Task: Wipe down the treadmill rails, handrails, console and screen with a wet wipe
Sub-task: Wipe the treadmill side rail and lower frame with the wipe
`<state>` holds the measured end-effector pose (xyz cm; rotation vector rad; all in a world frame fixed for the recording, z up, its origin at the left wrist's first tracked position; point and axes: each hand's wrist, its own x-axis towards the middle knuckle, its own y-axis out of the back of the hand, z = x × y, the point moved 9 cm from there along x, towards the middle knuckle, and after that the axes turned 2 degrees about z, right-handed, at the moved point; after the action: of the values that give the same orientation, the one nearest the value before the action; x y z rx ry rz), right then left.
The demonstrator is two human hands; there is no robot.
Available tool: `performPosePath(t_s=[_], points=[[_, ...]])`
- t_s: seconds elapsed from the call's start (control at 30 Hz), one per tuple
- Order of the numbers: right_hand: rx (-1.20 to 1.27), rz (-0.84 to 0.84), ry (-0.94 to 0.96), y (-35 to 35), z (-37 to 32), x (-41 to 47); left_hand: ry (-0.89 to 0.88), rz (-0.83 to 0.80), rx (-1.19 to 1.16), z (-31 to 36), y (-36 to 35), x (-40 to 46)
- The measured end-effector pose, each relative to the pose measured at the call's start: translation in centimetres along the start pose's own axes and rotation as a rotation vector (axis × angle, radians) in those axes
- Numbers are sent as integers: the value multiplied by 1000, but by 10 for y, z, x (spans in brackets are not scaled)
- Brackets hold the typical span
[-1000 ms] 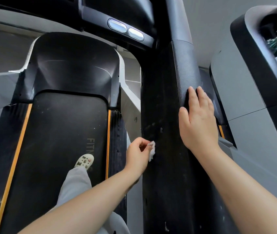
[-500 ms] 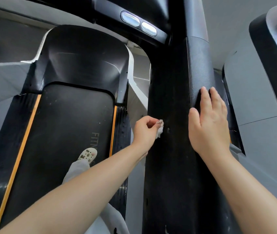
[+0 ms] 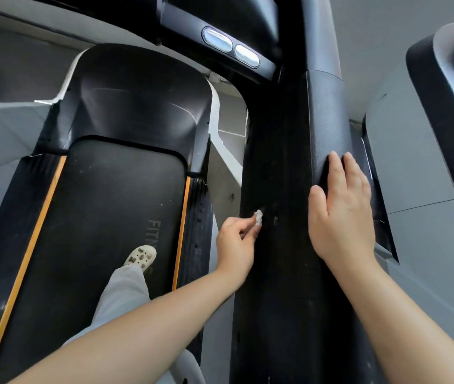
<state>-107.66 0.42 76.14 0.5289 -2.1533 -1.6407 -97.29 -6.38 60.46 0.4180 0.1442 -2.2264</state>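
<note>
A wide black handrail point(image 3: 284, 162) of the treadmill runs from the bottom of the view up toward the console. My left hand point(image 3: 235, 245) pinches a small bunched white wet wipe point(image 3: 258, 217) and presses it against the rail's inner left face, beside some pale specks. My right hand point(image 3: 341, 212) lies flat on the rail's top right edge with its fingers together, holding nothing. The console's underside point(image 3: 220, 26) with two oval silver sensors point(image 3: 231, 48) sits at the top.
The black belt point(image 3: 104, 217) with orange side stripes lies at the left, with my leg and pale shoe point(image 3: 140, 257) on it. A neighbouring grey and black treadmill point(image 3: 425, 167) stands close on the right. Grey floor shows at the far left.
My left hand has slid the wipe up along the rail's inner face. The right hand has stayed where it was on the rail. The view has shifted slightly.
</note>
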Motion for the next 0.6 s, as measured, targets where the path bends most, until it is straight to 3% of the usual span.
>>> performPosePath(t_s=[0.2, 0.4, 0.53, 0.6], points=[[7, -3, 0, 0, 0, 0, 381, -8, -208, -26, -1, 38], [-8, -5, 5, -1, 0, 1, 184, -146, -135, 2, -7, 23], [-29, -9, 13, -1, -1, 0, 329, -74, -131, -9, -3, 46], [-31, -9, 8, -1, -1, 0, 279, -74, -99, -6, -5, 41]])
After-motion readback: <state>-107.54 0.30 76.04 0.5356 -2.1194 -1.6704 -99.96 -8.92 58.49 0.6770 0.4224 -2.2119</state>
